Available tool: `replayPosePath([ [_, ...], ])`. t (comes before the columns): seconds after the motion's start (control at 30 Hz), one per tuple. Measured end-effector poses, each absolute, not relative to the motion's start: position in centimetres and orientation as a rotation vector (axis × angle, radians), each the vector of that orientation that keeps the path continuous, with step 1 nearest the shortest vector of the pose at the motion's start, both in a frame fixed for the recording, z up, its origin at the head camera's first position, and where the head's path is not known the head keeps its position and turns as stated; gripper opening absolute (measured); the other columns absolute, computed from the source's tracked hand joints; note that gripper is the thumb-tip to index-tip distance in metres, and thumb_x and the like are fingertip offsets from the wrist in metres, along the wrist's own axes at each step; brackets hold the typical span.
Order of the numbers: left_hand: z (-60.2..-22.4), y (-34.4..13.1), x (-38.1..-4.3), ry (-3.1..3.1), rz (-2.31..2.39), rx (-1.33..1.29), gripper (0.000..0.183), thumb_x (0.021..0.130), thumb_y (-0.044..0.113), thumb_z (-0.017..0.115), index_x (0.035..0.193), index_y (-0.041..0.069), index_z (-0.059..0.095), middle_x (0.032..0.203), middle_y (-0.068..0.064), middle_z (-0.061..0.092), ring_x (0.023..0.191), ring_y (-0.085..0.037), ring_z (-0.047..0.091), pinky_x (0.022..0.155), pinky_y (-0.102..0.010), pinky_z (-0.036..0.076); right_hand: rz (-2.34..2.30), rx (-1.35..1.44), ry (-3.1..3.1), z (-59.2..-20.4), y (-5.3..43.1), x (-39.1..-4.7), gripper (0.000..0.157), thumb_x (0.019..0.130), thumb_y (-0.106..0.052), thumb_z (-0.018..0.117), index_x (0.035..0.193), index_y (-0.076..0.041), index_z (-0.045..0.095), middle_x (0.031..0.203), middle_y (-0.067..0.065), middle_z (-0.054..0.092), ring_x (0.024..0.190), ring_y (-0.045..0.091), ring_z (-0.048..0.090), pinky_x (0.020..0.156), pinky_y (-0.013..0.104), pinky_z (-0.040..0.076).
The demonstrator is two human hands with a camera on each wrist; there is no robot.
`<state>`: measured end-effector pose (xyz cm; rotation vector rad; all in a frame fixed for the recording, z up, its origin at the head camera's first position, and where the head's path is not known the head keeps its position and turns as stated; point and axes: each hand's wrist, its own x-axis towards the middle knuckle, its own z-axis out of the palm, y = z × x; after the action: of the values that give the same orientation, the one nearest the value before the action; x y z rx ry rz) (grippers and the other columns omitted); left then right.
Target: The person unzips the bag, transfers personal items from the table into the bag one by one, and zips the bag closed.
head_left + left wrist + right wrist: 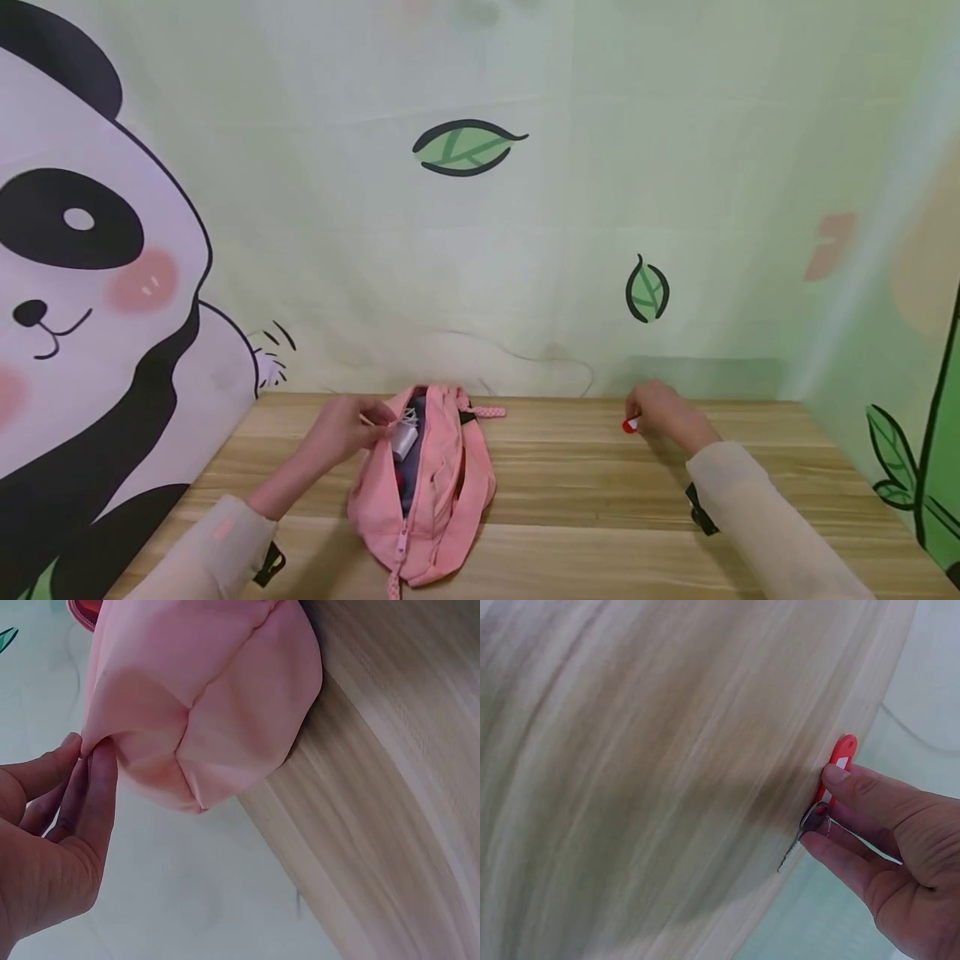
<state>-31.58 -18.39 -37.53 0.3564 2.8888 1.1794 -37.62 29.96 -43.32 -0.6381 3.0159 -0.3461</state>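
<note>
A pink zippered bag [442, 500] lies on the table with its zipper undone. My left hand [348, 429] pinches the left edge of its opening between thumb and fingers; the left wrist view shows the pink fabric [225, 727] drawn up at the fingertips. Inside the opening sits a white charger [405, 440] with a white cable, and a bit of something red shows below it. Over toward the table's back right, my right hand [663, 412] holds a key [789, 851] on a ring with a red key tag [845, 748], the thumb pressing on the tag.
The wooden table [570, 483] ends at the back against a pale green cloth [555, 208] printed with leaves and a panda. From the bag a zipper pull cord [491, 412] sticks out to the right, and a strap [474, 500] runs along its right side.
</note>
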Motion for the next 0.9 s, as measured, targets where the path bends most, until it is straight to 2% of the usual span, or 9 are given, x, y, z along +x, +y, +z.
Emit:
replayPosePath([
  [0.37, -36.7, -18.4, -31.7, 2.857, 1.150, 0.391, 0.008, 0.089, -0.006, 0.071, 0.096, -0.003, 0.074, 0.085, -0.009, 0.071, 0.070, -0.018, 0.068, 0.064, -0.033, 0.061, -0.365, -0.731, 3.011, -44.3, 31.1, -38.8, 0.016, 0.078, 0.004, 0.080, 0.075, -0.009, 0.071, 0.073, 0.001, 0.064, 0.069, 0.018, 0.053, 0.066, 0.033, 0.051],
  [0.6, -36.7, -18.6, -31.6, 2.863, 1.155, 0.400, 0.008, 0.088, -0.006, 0.072, 0.095, -0.003, 0.074, 0.085, -0.010, 0.071, 0.069, -0.018, 0.068, 0.063, -0.033, 0.061, -0.314, -0.630, 3.046, -43.7, 30.3, -38.4, 0.018, 0.078, 0.005, 0.080, 0.072, -0.007, 0.066, 0.070, 0.000, 0.060, 0.068, 0.019, 0.051, 0.065, 0.032, 0.048],
  [0.9, -36.7, -18.5, -31.2, 2.857, 1.163, 0.381, 0.009, 0.089, -0.007, 0.071, 0.096, -0.003, 0.075, 0.086, -0.011, 0.072, 0.071, -0.019, 0.068, 0.063, -0.034, 0.061, -0.298, -0.551, 3.042, -44.1, 30.2, -38.1, 0.015, 0.079, 0.003, 0.080, 0.074, -0.005, 0.069, 0.071, 0.001, 0.061, 0.069, 0.020, 0.050, 0.065, 0.032, 0.048],
])
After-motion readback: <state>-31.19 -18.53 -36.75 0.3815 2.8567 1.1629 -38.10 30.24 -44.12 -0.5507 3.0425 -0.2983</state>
